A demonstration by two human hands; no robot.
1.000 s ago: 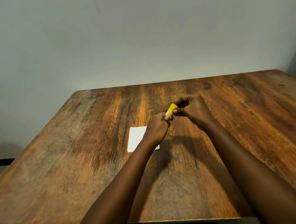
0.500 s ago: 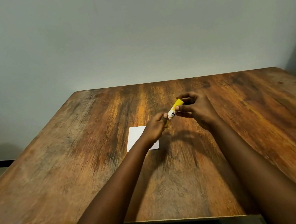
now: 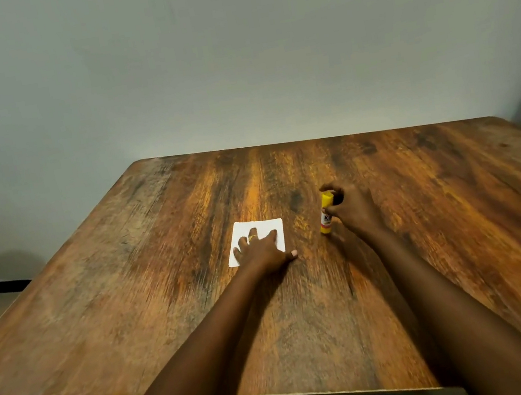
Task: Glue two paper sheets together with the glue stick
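Left hand (image 3: 262, 252) flat on white paper (image 3: 258, 227), fingers spread, pressing it to table (image 3: 132, 303). Glue stick (image 3: 327, 217) upright just right of paper, long axis vertical, gripped by right hand (image 3: 353, 211), nearer hand.

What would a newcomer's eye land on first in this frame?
The bright yellow glue stick standing upright right of centre on the dark wooden table, gripped by the right hand. Left of it, the left hand rests flat on white square paper.
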